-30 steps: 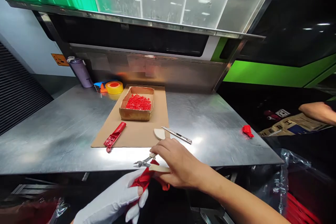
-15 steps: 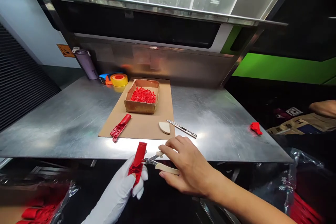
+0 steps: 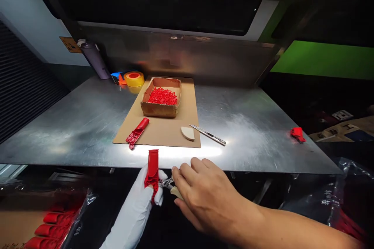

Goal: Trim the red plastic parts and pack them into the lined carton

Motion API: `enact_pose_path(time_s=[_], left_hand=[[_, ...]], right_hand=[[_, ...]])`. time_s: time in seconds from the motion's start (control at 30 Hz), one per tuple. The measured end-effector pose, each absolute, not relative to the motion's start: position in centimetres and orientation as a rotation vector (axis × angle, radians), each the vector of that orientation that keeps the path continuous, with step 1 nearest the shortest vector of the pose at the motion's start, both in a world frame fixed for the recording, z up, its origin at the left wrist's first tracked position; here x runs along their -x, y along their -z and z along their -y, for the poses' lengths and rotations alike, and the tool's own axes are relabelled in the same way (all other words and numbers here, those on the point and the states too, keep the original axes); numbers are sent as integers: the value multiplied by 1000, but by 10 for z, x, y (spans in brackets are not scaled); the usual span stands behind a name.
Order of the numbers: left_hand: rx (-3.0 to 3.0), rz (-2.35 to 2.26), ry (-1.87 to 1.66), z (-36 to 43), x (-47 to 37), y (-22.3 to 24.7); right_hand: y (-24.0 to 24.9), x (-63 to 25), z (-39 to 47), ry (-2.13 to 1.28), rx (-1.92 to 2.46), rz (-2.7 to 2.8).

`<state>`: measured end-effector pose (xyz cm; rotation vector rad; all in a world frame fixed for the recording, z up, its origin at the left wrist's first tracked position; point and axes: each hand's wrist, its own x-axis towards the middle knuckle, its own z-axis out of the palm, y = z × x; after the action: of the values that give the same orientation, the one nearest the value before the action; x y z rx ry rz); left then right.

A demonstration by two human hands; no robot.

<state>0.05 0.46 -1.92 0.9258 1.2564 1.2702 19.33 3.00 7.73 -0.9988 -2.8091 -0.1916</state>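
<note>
In a white glove, my left hand [image 3: 143,194] grips a red plastic part [image 3: 153,166] upright, just off the table's front edge. My bare right hand [image 3: 201,190] is closed around pale-handled cutting pliers [image 3: 167,183]. Their jaws meet the right side of the red part near its lower half; the exact contact is too small to make out. A second red plastic part [image 3: 137,133] lies on a cardboard sheet [image 3: 163,136]. Farther back on that sheet stands a cardboard box [image 3: 159,109] with many small red pieces [image 3: 163,96] inside.
By the sheet's right edge lie a cream wedge-shaped piece [image 3: 187,133] and a slim metal cutter knife [image 3: 209,135]. Yellow tape [image 3: 134,79] and a purple bottle [image 3: 95,60] stand back left. A red piece [image 3: 297,134] sits far right. Bottom left, a plastic-lined box holds red parts [image 3: 54,223].
The view has tilted down and shifted slightly. The pliers' handles look closer together in my right hand, and the red part in my left hand stands more upright.
</note>
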Motion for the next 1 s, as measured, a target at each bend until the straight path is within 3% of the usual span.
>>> enact_pose_path(time_s=[0.6,1.0], left_hand=[[-1017,-1359,-1312,-6,4,20],[-996,-1379,-1281,5,14,15]], right_hand=[[-70,-164,-20,541,977,2697],[-66,-157,-20,547,962,2691]])
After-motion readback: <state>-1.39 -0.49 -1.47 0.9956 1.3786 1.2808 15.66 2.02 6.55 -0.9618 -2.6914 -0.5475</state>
